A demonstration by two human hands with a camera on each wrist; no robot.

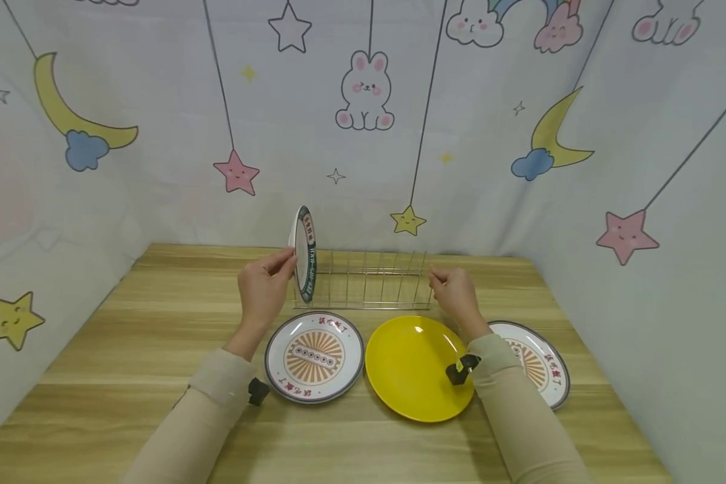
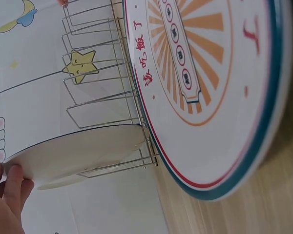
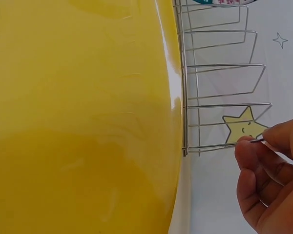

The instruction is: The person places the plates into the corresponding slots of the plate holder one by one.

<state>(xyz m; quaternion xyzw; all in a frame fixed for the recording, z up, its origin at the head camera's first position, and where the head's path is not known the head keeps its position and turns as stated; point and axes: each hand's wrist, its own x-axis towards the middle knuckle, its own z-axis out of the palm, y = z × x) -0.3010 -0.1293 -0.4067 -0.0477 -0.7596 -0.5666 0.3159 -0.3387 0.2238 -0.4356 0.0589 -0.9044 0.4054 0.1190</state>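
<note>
My left hand [image 1: 263, 288] pinches the rim of a white plate [image 1: 304, 255] with a dark patterned border, held upright on edge at the left end of a wire dish rack [image 1: 369, 289]. In the left wrist view the plate's pale underside [image 2: 83, 151] faces the camera, its lower edge among the rack's end wires. The thumb and fingers of my right hand [image 1: 456, 296] pinch the rack's rightmost wire; the right wrist view shows that wire [image 3: 256, 141] between thumb and forefinger.
In front of the rack lie a white patterned plate [image 1: 314, 357], a yellow plate [image 1: 420, 370], and at the right another white plate [image 1: 547, 366], partly under my right sleeve. A printed cloth [image 1: 363, 175] with stars and moons hangs behind the wooden table [image 1: 127, 376].
</note>
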